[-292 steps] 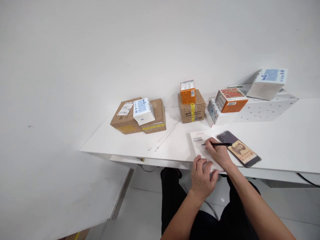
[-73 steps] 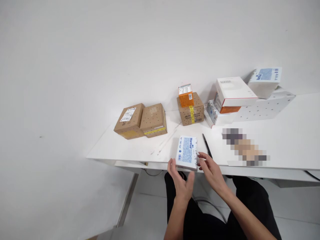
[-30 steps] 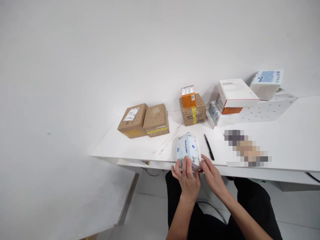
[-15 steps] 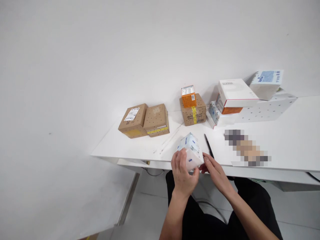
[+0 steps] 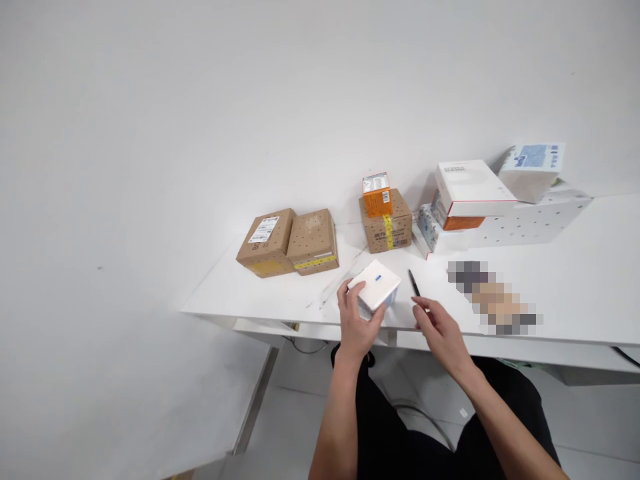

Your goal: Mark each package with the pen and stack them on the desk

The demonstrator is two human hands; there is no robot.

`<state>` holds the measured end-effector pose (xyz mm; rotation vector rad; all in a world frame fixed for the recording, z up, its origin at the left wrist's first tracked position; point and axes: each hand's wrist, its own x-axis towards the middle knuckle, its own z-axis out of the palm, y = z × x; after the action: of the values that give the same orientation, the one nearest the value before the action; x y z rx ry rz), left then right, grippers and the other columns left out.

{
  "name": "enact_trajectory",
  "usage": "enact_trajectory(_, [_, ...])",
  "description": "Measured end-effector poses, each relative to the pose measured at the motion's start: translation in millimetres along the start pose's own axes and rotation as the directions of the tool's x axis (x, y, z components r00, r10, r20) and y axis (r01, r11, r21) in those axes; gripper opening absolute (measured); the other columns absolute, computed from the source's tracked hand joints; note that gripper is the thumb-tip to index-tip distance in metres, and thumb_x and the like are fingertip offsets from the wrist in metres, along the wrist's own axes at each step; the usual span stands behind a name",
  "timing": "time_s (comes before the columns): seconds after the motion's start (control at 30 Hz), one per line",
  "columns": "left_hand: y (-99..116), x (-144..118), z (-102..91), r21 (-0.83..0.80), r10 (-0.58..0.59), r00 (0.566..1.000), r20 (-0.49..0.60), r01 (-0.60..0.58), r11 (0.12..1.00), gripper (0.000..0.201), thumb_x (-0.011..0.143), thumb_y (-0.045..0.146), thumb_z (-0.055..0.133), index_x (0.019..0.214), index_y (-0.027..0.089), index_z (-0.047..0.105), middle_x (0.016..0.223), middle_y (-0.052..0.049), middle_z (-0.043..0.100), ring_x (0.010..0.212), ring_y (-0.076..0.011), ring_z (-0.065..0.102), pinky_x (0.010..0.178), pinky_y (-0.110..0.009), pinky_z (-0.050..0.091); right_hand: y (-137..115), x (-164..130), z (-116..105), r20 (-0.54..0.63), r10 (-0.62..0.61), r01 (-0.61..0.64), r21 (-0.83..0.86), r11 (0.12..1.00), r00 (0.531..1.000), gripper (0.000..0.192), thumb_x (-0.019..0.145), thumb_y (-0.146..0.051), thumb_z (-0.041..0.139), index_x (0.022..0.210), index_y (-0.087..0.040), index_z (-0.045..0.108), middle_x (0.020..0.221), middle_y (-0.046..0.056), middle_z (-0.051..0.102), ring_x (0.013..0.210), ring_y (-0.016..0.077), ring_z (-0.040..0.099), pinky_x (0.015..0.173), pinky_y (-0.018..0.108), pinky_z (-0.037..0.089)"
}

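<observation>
While held — tissue pack (image 5: pixel 375 292) plain-side up

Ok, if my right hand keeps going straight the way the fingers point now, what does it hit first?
Most likely the black pen. The right hand lies open with its fingers aimed up and left along the table, and the pen's near end sits just ahead. Depth is hard to judge.

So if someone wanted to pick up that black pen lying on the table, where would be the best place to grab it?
Probably mid-barrel, from above. The black pen lies flat on the white table, slim and running away from the person, so fingers would pinch across its narrow sides. The right hand is open just short of its near end; the left hand holds the white packet beside it.
</observation>
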<state>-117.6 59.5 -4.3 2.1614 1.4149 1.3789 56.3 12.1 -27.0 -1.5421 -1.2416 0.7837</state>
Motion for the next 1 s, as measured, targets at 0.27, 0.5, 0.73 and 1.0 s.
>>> enact_trajectory(0.27, [-6, 0, -0.4, -0.043, 0.003, 0.998, 0.062, 0.000, 0.999, 0.038, 0.082, 0.021, 0.062, 0.118, 0.026, 0.051, 0.124, -0.010, 0.037, 0.123, -0.0247, 0.044, 0.099, -0.042, 0.044, 13, 47, 0, 0.139, 0.053, 0.081, -0.800, 0.594, 0.989, 0.047, 0.092, -0.030, 0.042, 0.136, -0.014, 0.045, 0.100, 0.015, 0.056, 0.079, 0.0263, 0.062, 0.061, 0.033, 0.043])
enact_trajectory(0.5, [-6, 3, -7.3, -0.238, 0.018, 0.980, 0.199, 0.030, 0.971, 0.027, 0.084, 0.021, 0.060, 0.111, 0.027, 0.059, 0.123, -0.008, 0.036, 0.122, -0.0206, 0.044, 0.102, -0.038, 0.040, 20, 60, -7, 0.182, 0.100, 0.043, -0.649, 0.760, 0.978, 0.045, 0.086, -0.014, 0.040, 0.128, -0.014, 0.056, 0.096, 0.016, 0.061, 0.074, 0.0215, 0.062, 0.068, 0.032, 0.044])
enact_trajectory(0.73, [-1, 4, -7.0, -0.284, -0.017, 0.978, 0.207, 0.077, 0.956, 0.027, 0.082, 0.020, 0.061, 0.109, 0.024, 0.059, 0.132, -0.009, 0.029, 0.132, -0.0252, 0.035, 0.107, -0.042, 0.036, 46, 58, -30, 0.105, 0.143, -0.144, 0.004, 0.990, 0.984, 0.033, 0.084, -0.032, 0.039, 0.099, -0.016, 0.064, 0.076, 0.005, 0.065, 0.061, 0.0156, 0.056, 0.058, 0.028, 0.046])
enact_trajectory(1.0, [6, 3, -4.0, -0.261, -0.106, 0.983, 0.147, 0.142, 0.955, 0.025, 0.079, 0.025, 0.067, 0.103, 0.025, 0.061, 0.124, -0.007, 0.036, 0.132, -0.0247, 0.035, 0.108, -0.042, 0.035, 57, 52, -24, 0.072, 0.014, -0.040, 0.378, 0.925, 0.997, 0.037, 0.069, -0.045, 0.070, 0.095, -0.022, 0.057, 0.081, 0.004, 0.067, 0.074, 0.0161, 0.060, 0.068, 0.030, 0.049])
